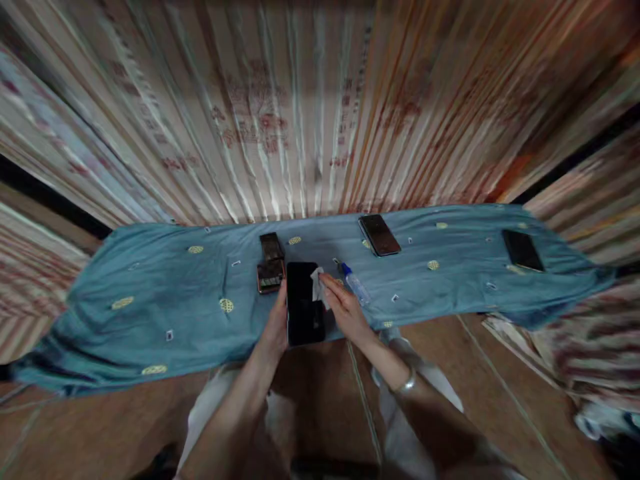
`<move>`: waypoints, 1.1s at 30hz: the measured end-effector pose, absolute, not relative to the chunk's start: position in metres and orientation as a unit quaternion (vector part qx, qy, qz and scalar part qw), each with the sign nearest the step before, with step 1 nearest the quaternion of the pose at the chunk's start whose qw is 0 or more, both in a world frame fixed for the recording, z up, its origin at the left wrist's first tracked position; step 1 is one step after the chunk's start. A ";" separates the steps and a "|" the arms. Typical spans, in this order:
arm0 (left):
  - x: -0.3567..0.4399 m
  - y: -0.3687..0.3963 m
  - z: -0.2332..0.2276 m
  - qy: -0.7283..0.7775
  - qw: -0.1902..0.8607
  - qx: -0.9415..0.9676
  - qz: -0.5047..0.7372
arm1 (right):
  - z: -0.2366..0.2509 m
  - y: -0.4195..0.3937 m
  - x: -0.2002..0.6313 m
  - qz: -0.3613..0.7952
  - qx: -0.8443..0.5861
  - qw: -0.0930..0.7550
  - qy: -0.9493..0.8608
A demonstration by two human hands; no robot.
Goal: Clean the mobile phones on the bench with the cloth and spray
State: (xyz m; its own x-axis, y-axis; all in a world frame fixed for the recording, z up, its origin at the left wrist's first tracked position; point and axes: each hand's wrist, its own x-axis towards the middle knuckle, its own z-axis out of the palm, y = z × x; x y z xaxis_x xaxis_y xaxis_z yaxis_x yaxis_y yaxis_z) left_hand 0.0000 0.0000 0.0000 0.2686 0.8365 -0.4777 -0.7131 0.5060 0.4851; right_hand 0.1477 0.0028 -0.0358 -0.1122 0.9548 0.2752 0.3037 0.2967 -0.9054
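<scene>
A black smartphone [303,313] is held up over the front edge of the cloth-covered surface, its dark screen facing me. My left hand [279,317] grips it along the left side, fingers hidden behind it. Between the fingers of my right hand [345,308] is a small white wipe [317,283], pinched and lying against the upper right of the screen. Just beyond the left hand lies an open flip phone [271,275], its keypad half nearer me. To the right of my right hand is a clear bottle with a blue cap [354,281].
A blue patterned cloth [190,300] covers the long narrow surface. Another smartphone [380,235] lies towards the back, and a dark phone [523,250] near the right end. Behind hangs a striped curtain [300,120]. Tiled floor [320,400] shows below the front edge.
</scene>
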 end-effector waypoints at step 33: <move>-0.007 0.007 0.001 0.441 0.761 0.095 0.466 | -0.035 -0.043 0.105 0.108 -0.337 0.331 -0.875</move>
